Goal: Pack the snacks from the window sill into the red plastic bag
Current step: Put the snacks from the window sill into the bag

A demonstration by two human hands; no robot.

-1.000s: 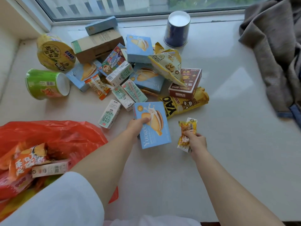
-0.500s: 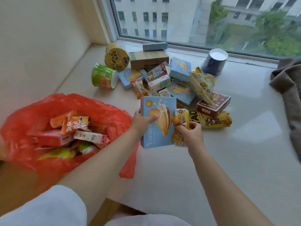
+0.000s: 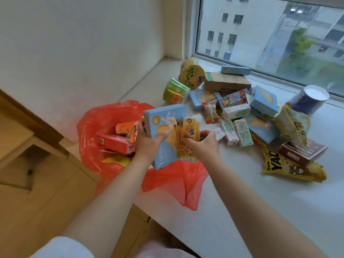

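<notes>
Above the red bag (image 3: 96,125), both hands (image 3: 149,144) grip snacks (image 3: 163,120).

Left hand (image 3: 149,144) holds blue box (image 3: 163,127), right hand (image 3: 202,144) yellow packet (image 3: 189,138), above red bag (image 3: 104,118).

Soft daylight from the window (image 3: 270,34), slight motion blur, wide-angle edge distortion

Inspector: Clothing?
Clerk: White sleeve (image 3: 61,247) on the left upper arm, short. Both forearms bare. Left hand (image 3: 147,144) and right hand (image 3: 204,146): no rings, watch or gloves.
</notes>
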